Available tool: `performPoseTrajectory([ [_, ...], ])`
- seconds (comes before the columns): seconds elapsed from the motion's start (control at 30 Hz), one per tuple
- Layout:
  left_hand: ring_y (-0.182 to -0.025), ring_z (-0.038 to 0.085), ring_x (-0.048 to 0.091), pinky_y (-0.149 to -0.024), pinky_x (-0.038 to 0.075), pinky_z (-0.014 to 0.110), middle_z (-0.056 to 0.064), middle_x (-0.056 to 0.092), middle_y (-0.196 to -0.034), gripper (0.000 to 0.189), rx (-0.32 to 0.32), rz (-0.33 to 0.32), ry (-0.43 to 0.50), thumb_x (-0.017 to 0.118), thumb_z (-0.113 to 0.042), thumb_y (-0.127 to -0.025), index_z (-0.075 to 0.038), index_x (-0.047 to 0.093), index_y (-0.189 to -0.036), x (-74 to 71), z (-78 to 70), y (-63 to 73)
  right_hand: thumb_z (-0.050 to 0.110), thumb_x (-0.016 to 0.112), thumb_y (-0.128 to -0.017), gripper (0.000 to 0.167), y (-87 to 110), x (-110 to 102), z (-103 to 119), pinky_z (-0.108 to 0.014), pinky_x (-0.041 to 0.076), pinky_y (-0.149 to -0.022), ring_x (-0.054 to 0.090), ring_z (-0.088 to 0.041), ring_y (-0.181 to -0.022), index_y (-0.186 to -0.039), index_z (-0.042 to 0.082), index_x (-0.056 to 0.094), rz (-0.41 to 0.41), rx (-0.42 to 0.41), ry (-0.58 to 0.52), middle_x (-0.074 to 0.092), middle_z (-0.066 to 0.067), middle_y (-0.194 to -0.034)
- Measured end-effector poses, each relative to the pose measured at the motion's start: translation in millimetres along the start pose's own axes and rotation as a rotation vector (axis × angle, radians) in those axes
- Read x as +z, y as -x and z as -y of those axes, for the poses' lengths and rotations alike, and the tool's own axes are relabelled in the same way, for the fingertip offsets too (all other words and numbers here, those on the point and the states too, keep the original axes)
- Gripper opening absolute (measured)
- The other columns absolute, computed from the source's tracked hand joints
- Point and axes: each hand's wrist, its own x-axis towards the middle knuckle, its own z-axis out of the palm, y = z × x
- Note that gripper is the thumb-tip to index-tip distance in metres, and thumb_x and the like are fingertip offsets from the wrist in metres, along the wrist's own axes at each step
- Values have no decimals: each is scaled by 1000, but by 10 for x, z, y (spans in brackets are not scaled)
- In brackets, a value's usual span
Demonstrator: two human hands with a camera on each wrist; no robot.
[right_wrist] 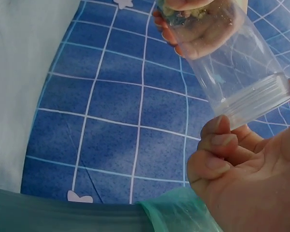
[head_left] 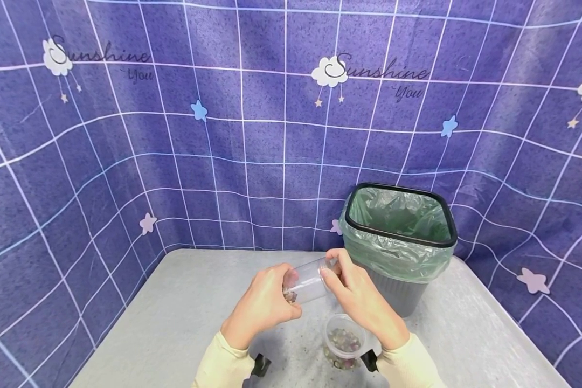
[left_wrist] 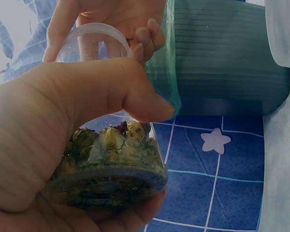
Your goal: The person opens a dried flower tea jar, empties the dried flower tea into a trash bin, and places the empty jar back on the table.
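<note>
Clear jar (head_left: 311, 282) tilts between the hands: left hand (head_left: 264, 302) gripping its filled base, right hand (head_left: 361, 293) pinching the opposite end. Beyond them, the purple curtain (head_left: 267, 140) reads "Sunshine You".

backdrop (head_left: 262, 134): blue-purple, pale grid | jar (head_left: 311, 283): clear | bin (head_left: 400, 296): grey | liner (head_left: 397, 260): green | rim (head_left: 397, 235): black

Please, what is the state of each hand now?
Left hand: holding the clear jar near its filled end.
Right hand: gripping the jar's ridged end.
</note>
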Motion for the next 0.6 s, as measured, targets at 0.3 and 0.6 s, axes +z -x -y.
performPoseTrajectory([
  [0.3, -70, 8, 57, -67, 50, 26, -8, 64, -82, 45, -17, 31, 34, 86, -14, -56, -18, 65, -96, -8, 9, -6, 40, 56, -106, 31, 16, -47, -20, -25, 46, -65, 52, -6, -70, -133, 27, 48, 27, -35, -23, 56, 10, -87],
  [0.6, -69, 7, 56, -65, 49, 26, -10, 62, -79, 46, -11, 37, 23, 86, -15, -55, -20, 65, -96, -2, 23, -20, 35, 58, -105, 33, 5, -91, -40, -24, 45, -63, 52, -6, -68, -136, 27, 47, 57, -108, -45, 54, 8, -87],
])
